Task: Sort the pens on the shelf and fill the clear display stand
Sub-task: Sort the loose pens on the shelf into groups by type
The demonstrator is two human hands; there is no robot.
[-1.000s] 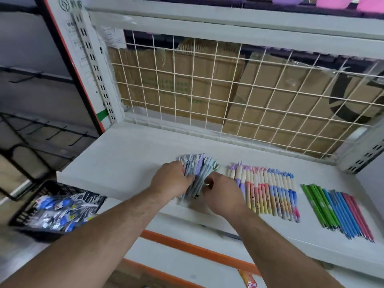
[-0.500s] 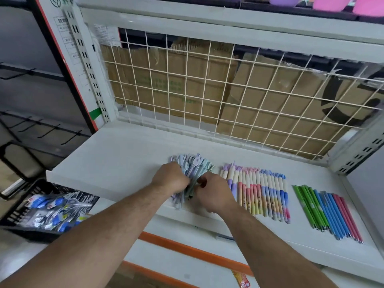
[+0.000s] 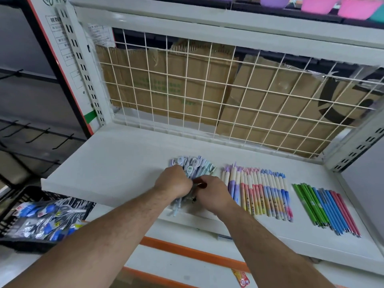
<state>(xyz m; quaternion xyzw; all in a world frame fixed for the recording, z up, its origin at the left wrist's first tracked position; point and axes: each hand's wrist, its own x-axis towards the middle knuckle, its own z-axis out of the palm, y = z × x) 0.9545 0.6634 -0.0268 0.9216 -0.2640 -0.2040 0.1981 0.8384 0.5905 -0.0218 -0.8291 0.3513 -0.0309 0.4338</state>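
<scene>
A loose heap of pastel blue and lilac pens lies on the white shelf, left of centre. My left hand grips the left side of the heap with curled fingers. My right hand grips its right side, fingers curled into the pens. Right of the heap lies a neat row of pink, purple and blue gradient pens. Further right, thin green, blue and pink pens lie side by side. No clear display stand is in view.
A white wire grid backs the shelf, with cardboard behind it. A black basket of packaged items sits low at the left. An orange-trimmed lower shelf runs below. Pink and purple bowls stand on the shelf above.
Both hands stay on the pastel heap, pressing it together a little more. The view has shifted slightly, so the shelf sits a bit further right.
</scene>
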